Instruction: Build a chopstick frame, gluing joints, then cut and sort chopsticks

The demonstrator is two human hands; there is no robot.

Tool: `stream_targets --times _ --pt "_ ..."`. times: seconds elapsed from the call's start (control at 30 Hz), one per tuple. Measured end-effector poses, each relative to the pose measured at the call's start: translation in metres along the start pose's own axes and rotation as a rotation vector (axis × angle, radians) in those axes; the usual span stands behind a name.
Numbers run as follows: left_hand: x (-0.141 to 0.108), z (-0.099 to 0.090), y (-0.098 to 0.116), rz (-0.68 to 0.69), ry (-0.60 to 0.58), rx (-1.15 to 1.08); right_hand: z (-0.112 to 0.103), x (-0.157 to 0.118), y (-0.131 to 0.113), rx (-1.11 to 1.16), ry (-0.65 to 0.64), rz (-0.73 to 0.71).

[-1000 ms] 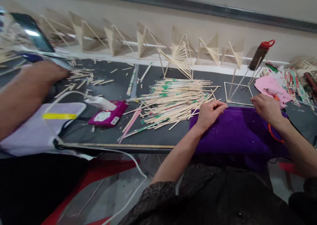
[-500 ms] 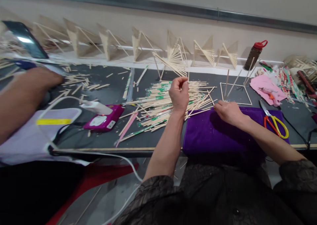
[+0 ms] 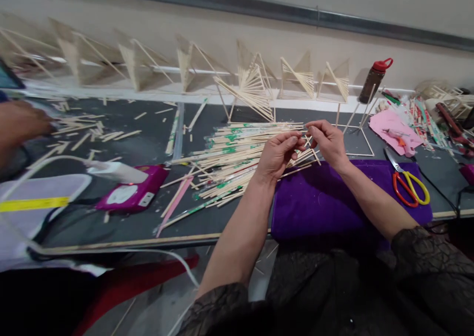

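Note:
My left hand [image 3: 279, 154] and my right hand [image 3: 329, 141] are close together over the right end of a pile of thin wooden sticks [image 3: 237, 158]. Thumb and fingers of each hand are pressed together. Whatever lies between the fingertips is too small to make out. Some sticks in the pile have clear and green wrappers. A purple cloth [image 3: 314, 203] lies folded under my forearms. Behind my right hand stands a square stick frame [image 3: 370, 146] with upright sticks at its corners, partly hidden. A larger fanned stick structure [image 3: 255, 89] stands behind the pile.
Scissors [image 3: 407, 183] lie on the cloth's right side. Beyond them are pink paper [image 3: 381, 126] and a dark bottle [image 3: 370, 84]. A magenta power strip [image 3: 129, 195] with a white plug sits left, near a co-worker's hand [image 3: 25, 121]. More stick structures line the wall.
My right hand has risen from the cloth's edge and moved to meet my left hand. My left hand has come down slightly and turned toward it. The view has shifted to the right.

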State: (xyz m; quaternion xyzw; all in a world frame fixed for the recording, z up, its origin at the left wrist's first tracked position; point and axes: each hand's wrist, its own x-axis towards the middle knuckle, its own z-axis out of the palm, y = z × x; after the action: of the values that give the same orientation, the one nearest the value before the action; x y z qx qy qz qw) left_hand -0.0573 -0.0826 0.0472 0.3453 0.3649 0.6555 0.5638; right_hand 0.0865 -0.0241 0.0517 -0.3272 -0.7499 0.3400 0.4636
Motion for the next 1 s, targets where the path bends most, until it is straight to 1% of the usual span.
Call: stream_targets --times 0.07,0.13,0.23,0.33,0.47,0.53,0.67,0.83,1.0 --pt "-0.001 0.003 -0.002 -0.03 -0.029 0.024 0.002 -0.004 0.004 0.054 0.012 -0.04" --pt "-0.003 0.006 -0.004 -0.038 -0.036 0.052 0.003 -0.009 0.006 0.042 -0.01 -0.094" --pt "-0.004 0.008 -0.004 -0.035 -0.042 0.096 -0.001 -0.013 0.008 -0.026 -0.03 -0.174" --pt "-0.004 0.009 -0.003 -0.047 -0.06 0.138 -0.005 -0.013 0.01 -0.088 -0.006 -0.24" --pt "-0.003 0.009 -0.006 -0.052 -0.044 0.152 -0.009 -0.012 0.01 -0.194 0.017 -0.326" --pt "-0.002 0.008 -0.008 -0.046 -0.036 0.153 -0.01 -0.012 0.006 -0.282 0.019 -0.332" --pt "-0.001 0.009 -0.011 -0.092 -0.055 0.071 -0.013 -0.013 -0.003 -0.376 0.003 -0.265" --pt "-0.003 0.013 -0.011 -0.156 -0.082 -0.058 -0.014 -0.012 -0.005 -0.369 -0.012 -0.275" --pt "-0.005 0.019 -0.011 -0.167 -0.056 -0.123 -0.015 -0.012 -0.003 -0.344 0.022 -0.301"
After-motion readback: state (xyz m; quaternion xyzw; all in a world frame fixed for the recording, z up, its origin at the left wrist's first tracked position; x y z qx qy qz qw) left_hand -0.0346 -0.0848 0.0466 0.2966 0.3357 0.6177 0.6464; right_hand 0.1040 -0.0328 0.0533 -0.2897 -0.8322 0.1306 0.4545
